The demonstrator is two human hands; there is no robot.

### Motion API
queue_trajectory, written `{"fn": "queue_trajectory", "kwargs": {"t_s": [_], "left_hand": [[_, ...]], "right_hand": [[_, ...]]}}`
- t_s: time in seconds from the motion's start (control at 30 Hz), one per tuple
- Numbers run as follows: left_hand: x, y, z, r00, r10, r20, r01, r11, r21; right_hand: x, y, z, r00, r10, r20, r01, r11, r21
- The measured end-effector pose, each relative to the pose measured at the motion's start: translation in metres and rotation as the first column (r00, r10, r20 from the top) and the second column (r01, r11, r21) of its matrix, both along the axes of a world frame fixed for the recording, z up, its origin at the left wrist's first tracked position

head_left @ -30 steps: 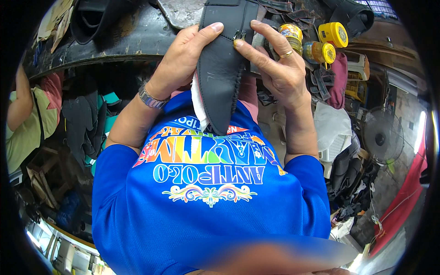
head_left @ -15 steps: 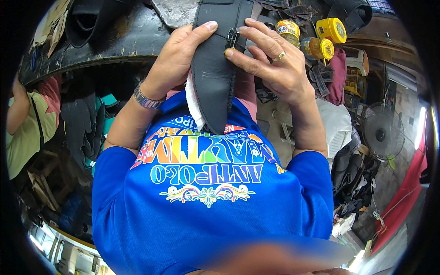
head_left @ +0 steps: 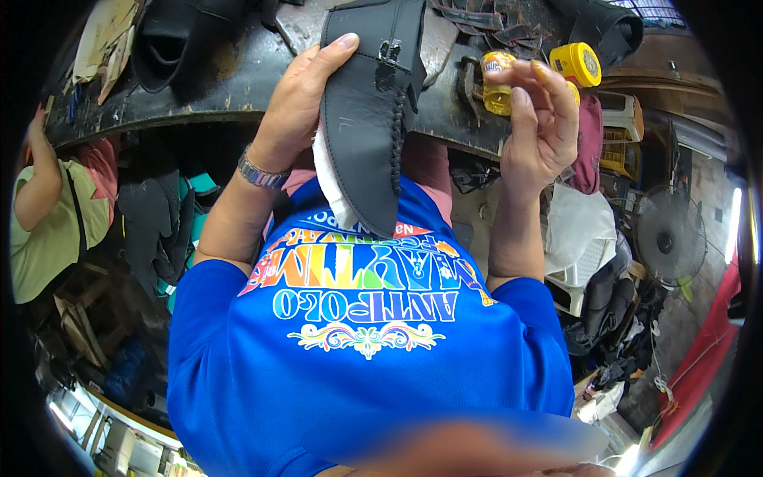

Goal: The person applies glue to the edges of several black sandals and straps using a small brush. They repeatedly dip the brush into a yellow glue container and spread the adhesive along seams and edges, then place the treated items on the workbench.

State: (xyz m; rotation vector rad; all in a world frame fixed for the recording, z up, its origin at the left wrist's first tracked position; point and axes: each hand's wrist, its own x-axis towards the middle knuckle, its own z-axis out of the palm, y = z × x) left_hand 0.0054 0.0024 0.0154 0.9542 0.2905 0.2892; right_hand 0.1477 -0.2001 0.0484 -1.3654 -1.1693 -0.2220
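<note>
My left hand (head_left: 306, 95) is closed on a black leather shoe upper (head_left: 362, 143), thumb on its front face. The upper hangs toe-down over my lap, with white lining showing along its left edge and stitching down its right. A wet, shiny black patch (head_left: 388, 65) lies near the top seam. Apart from the upper, my right hand (head_left: 540, 131) is raised at the right, fingers bent and spread, with nothing visible between them. A yellowish smear shows on one fingertip. Beside these fingers stands a jar of yellow liquid (head_left: 497, 97), partly covered by them.
A yellow tub (head_left: 575, 65) sits behind my right hand. The dark workbench (head_left: 214, 99) carries a flat slab (head_left: 437, 49), black straps and another black shoe piece (head_left: 179, 40). At the left is another person's arm (head_left: 40, 171). A fan (head_left: 669, 234) stands at the right.
My right hand has left the shoe upper and moved right, toward the jars. The wet patch it covered now shows. The upper has shifted slightly left in my left hand.
</note>
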Motion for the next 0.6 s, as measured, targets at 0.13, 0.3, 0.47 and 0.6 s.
{"fn": "queue_trajectory", "kwargs": {"t_s": [0.13, 0.3, 0.47, 0.6], "left_hand": [[0.007, 0.007, -0.002, 0.993, 0.117, -0.008, -0.117, 0.989, -0.092], [0.011, 0.018, -0.003, 0.997, -0.027, 0.078, 0.047, 0.963, -0.265], [0.005, 0.013, -0.002, 0.993, -0.103, 0.058, 0.114, 0.968, -0.223], [0.006, 0.015, -0.004, 0.983, -0.152, 0.098, 0.171, 0.958, -0.229]], "right_hand": [[-0.005, 0.004, -0.01, 0.981, 0.006, -0.192, -0.029, 0.993, -0.118], [0.017, 0.024, -0.009, 0.996, -0.051, -0.08, 0.043, 0.995, -0.09], [0.044, 0.045, 0.004, 0.989, -0.117, -0.09, 0.099, 0.978, -0.183], [0.056, 0.055, 0.01, 0.995, -0.07, -0.077, 0.044, 0.953, -0.299]]}}
